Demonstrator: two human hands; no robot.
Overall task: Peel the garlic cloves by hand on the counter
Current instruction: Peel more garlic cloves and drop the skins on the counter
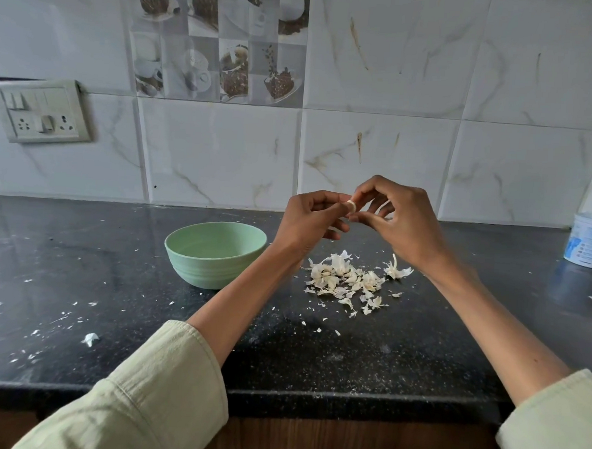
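On the wall at the far left, a switch panel (41, 111) sits above the back edge of the black counter (111, 317). White flecks and one larger scrap of skin (90, 339) lie scattered over the counter's left part, toward its front edge. A pale green bowl (215, 253) stands about midway between the front and back edges, left of centre; what it holds cannot be seen from this angle.

The left hand (308, 221) is raised above the counter just right of the bowl, its fingers curled, thumb and fingertips pinching one end of a garlic clove (351, 205). The clove is small, pale cream and glossy, mostly hidden between the two hands, so how much skin remains on it cannot be told. The right hand (399, 223) meets it from the other side, thumb and forefinger pinching the clove while the remaining fingers bend loosely beneath.

Below the hands, on the counter near its middle, lies a heap of garlic skins (345, 278): thin, papery, white to ivory flakes, with some fuller pieces among them that may be cloves. A separate tuft of skin (397, 269) rests just right of the heap. At the right edge, close to the back, stands a white tub (588, 241) with blue print.
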